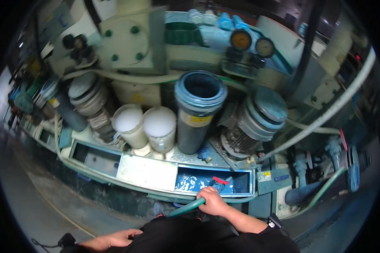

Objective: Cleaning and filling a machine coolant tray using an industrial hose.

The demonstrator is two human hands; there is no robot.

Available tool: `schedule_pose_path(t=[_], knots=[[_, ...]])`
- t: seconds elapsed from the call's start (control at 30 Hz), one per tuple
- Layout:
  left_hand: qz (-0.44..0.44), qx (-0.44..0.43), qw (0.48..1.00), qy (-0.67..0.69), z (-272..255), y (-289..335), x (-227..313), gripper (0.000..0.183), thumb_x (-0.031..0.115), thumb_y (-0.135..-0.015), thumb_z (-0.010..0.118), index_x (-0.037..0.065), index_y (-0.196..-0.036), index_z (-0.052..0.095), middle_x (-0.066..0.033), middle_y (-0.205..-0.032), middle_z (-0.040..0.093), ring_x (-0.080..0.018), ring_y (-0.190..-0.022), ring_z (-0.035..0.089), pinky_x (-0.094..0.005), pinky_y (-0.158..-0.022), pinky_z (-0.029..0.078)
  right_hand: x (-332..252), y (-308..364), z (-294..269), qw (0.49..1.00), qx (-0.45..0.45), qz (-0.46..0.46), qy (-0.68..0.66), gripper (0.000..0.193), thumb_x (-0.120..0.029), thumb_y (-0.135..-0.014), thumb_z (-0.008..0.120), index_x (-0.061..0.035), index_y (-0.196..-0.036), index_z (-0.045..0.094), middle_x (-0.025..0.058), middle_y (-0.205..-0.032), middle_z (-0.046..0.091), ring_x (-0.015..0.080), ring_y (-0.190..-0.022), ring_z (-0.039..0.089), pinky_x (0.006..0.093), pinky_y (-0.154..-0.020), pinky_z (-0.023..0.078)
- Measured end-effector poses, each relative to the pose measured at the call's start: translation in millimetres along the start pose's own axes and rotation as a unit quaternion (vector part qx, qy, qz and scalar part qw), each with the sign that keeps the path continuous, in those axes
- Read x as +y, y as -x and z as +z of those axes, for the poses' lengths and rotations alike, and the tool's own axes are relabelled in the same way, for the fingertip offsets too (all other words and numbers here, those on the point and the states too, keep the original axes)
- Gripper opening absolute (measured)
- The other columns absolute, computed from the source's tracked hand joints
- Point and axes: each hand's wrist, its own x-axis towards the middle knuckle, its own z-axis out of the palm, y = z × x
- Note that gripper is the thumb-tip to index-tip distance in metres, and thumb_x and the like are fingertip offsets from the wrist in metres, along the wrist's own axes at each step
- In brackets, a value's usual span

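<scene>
My right hand (212,201) is closed round a green hose (190,207) at the front edge of a long tank. Just beyond the hand, a red valve handle (221,180) sits over the water (194,179) in the tank's right opening, whose surface glints. Whether the valve joins the hose is hidden by my hand. My left hand (121,238) is low at the left, close against my black clothing, apart from the tank. Its fingers are partly hidden, and I see nothing held there.
Behind the opening stand an open-topped grey cylinder (194,126), two white buckets (159,128) with white contents, and motors (255,122) on both sides. Pressure gauges (240,40) are mounted farther back. Pipes with valves (299,168) are at the right; a pale hose (337,111) arcs down there.
</scene>
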Motion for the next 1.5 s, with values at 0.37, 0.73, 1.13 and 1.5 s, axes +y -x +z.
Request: schedule_pose_path(t=[0.37, 0.73, 1.13, 1.5], knots=[[0.047, 0.187, 0.937, -0.292, 18, 21, 35, 0.037, 0.046, -0.094, 0.066, 0.012, -0.110, 0.066, -0.0138, -0.109, 0.069, -0.0342, -0.104, 0.067, -0.0432, -0.085, 0.053, 0, 1, -6, 0.999, 0.026, 0.034, -0.031, 0.021, -0.008, -0.067, 0.071, -0.0071, -0.087, 0.066, 0.0103, -0.091, 0.063, 0.0356, -0.099, 0.059, 0.0441, -0.093, 0.044], [0.020, 0.166, 0.882, -0.441, 31, 23, 57, 0.030, 0.041, -0.097, 0.058, 0.014, -0.097, 0.071, -0.0108, -0.098, 0.072, -0.0368, -0.098, 0.069, -0.0496, -0.085, 0.054, -3, 2, -10, 0.999, 0.030, 0.033, -0.017, 0.020, -0.007, -0.067, 0.071, -0.0077, -0.086, 0.066, 0.0095, -0.091, 0.063, 0.0350, -0.098, 0.058, 0.0430, -0.093, 0.044], [0.116, 0.273, 0.904, -0.306, 27, 1, 58, 0.038, 0.036, -0.099, 0.063, 0.002, -0.082, 0.066, -0.0200, -0.087, 0.067, -0.0418, -0.088, 0.066, -0.0507, -0.079, 0.052, -7, 18, -19, 0.997, 0.067, 0.037, -0.014, 0.018, -0.005, -0.068, 0.073, -0.0078, -0.084, 0.065, 0.0092, -0.089, 0.063, 0.0345, -0.094, 0.059, 0.0434, -0.092, 0.045], [0.103, 0.067, 0.944, -0.307, -16, -38, 109, 0.036, 0.040, -0.097, 0.067, 0.007, -0.084, 0.067, -0.0148, -0.093, 0.070, -0.0391, -0.090, 0.068, -0.0475, -0.077, 0.053, -4, 15, -30, 0.995, 0.079, 0.060, -0.028, 0.021, -0.003, -0.067, 0.071, -0.0066, -0.086, 0.064, 0.0103, -0.091, 0.064, 0.0349, -0.094, 0.060, 0.0430, -0.091, 0.046]])
